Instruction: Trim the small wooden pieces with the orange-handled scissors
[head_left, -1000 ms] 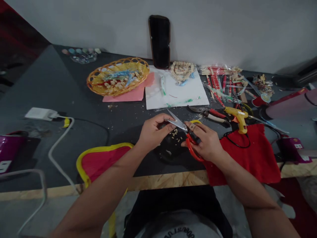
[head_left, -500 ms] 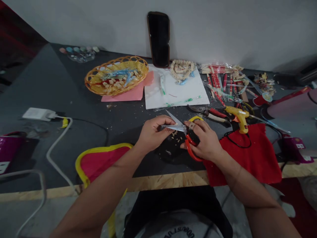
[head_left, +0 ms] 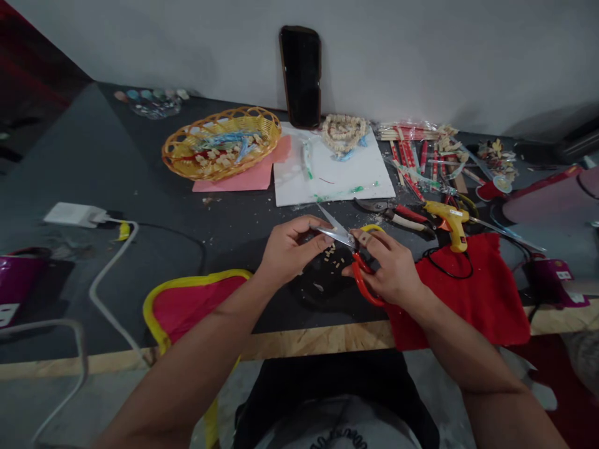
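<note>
My right hand (head_left: 390,265) grips red-handled scissors (head_left: 362,280), their blades parted and pointing up and left. Against the blades, my left hand (head_left: 292,249) is closed in a pinch, thumb against fingers. What it pinches is too small to name; a pale tip seems to show between the blades. Small pale cut bits (head_left: 333,255) lie on the dark tabletop just below the blades. A yellow loop (head_left: 373,228) shows behind my right fingers.
A wicker basket (head_left: 171,163) and white board (head_left: 299,190) lie behind my hands. Pruning shears (head_left: 407,218) and a yellow glue gun (head_left: 449,221) are at right, above a red cloth (head_left: 486,299). A phone (head_left: 301,78) leans on the wall. A white cable (head_left: 100,305) runs at left.
The scissors have turned slightly, and their lower blade now slants more downward to the right. Both hands stay nearly in place, the left still pinching beside the blades.
</note>
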`<state>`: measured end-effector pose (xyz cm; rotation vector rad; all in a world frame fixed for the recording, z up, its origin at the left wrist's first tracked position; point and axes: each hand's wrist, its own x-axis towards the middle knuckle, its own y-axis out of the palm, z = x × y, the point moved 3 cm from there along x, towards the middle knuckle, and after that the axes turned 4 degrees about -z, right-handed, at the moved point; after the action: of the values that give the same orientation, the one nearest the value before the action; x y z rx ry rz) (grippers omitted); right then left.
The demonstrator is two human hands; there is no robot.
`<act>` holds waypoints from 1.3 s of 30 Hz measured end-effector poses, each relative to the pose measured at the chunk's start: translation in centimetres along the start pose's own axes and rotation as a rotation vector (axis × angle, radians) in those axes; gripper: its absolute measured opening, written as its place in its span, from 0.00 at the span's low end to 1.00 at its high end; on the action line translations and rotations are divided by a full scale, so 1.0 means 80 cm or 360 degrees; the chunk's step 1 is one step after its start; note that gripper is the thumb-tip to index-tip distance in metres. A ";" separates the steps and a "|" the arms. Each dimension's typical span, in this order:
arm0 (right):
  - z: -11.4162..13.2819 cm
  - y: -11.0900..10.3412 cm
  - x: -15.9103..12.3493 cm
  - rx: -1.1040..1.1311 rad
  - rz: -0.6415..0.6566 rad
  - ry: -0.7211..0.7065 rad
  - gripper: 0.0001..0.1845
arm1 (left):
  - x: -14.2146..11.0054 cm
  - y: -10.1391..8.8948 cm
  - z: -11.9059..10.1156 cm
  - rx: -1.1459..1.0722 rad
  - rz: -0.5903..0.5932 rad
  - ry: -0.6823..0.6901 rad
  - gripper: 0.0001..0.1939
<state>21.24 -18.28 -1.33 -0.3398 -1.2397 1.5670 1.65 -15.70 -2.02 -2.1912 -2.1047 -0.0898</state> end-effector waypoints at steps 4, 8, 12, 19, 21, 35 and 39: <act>-0.003 0.003 0.001 -0.0025 -0.0016 0.0022 0.30 | 0.001 -0.001 0.001 0.0045 -0.0010 0.0028 0.11; -0.003 0.002 0.002 -0.0040 0.0033 0.0024 0.31 | 0.001 -0.001 -0.004 0.0127 0.0051 0.0087 0.08; -0.003 0.000 0.003 -0.0009 0.0098 -0.0034 0.33 | 0.001 0.000 -0.010 0.0183 0.0184 0.0094 0.07; -0.006 0.002 0.003 0.0154 0.0111 -0.0084 0.32 | 0.002 -0.003 -0.008 0.0208 0.0236 0.0118 0.06; -0.005 0.001 0.003 0.0155 0.0103 -0.0079 0.31 | 0.003 -0.002 -0.007 0.0222 0.0216 0.0129 0.08; -0.001 0.004 0.003 0.0022 0.0138 0.0068 0.29 | 0.001 -0.003 -0.002 0.0262 0.0033 0.0273 0.05; -0.002 0.002 0.005 -0.0055 0.0156 -0.0017 0.32 | 0.002 -0.002 -0.008 0.0313 0.0175 0.0310 0.03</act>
<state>21.13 -17.86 -1.40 -0.4203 -1.2760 1.6343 1.50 -15.58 -1.39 -2.0854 -1.8060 -0.0804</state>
